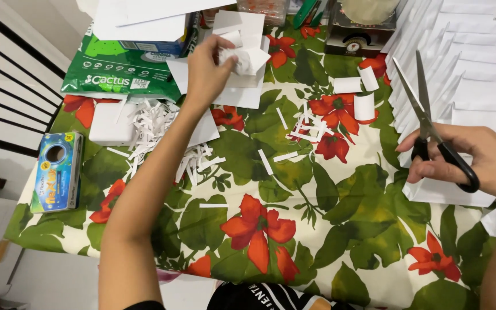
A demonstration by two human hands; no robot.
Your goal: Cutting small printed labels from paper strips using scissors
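My left hand (209, 68) reaches across the table and grips a small bunch of white paper pieces (247, 57) over a stack of white cards (237, 92) at the far middle. My right hand (483, 158) holds black-handled scissors (431, 129) with the blades open and pointing away, over a row of overlapped white paper sheets (460, 69) on the right. A white sheet (443, 192) lies under that hand.
A floral green-and-red tablecloth (271, 229) covers the table. Cut white paper strips (162, 138) pile at the left middle, more strips (305, 123) at centre. A green package (121, 74) and a blue box (57, 171) sit left; small curled cards (357, 95) lie far right of centre.
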